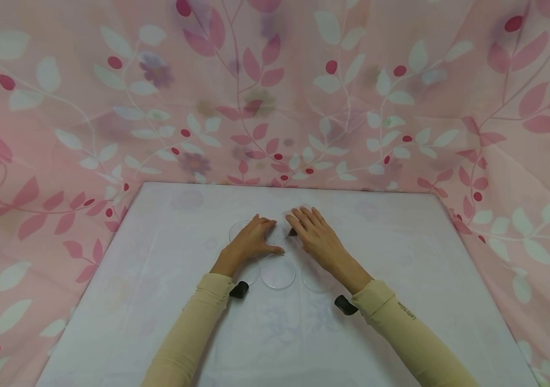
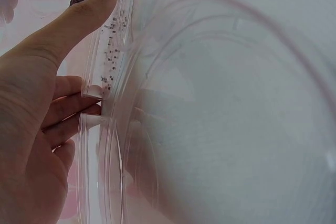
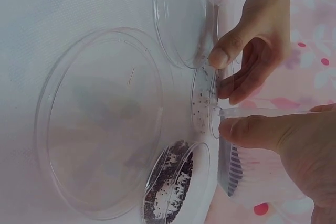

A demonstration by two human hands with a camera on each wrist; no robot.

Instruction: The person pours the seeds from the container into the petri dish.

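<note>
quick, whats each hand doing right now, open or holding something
Left hand: holding a clear petri dish with scattered dark granules.
Right hand: holding a clear plastic container.

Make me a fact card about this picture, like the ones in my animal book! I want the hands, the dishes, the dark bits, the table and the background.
Left hand: thumb and fingers at the edge of the speckled dish
Right hand: holds a clear plastic piece with dark stripes; exactly what it is, I can't tell
Dark bits: a few specks in the speckled dish, many more in the grainy dish
Other dishes: round and clear, some partly hidden
Table: whitish
Background: pink cloth, leaf pattern
</note>
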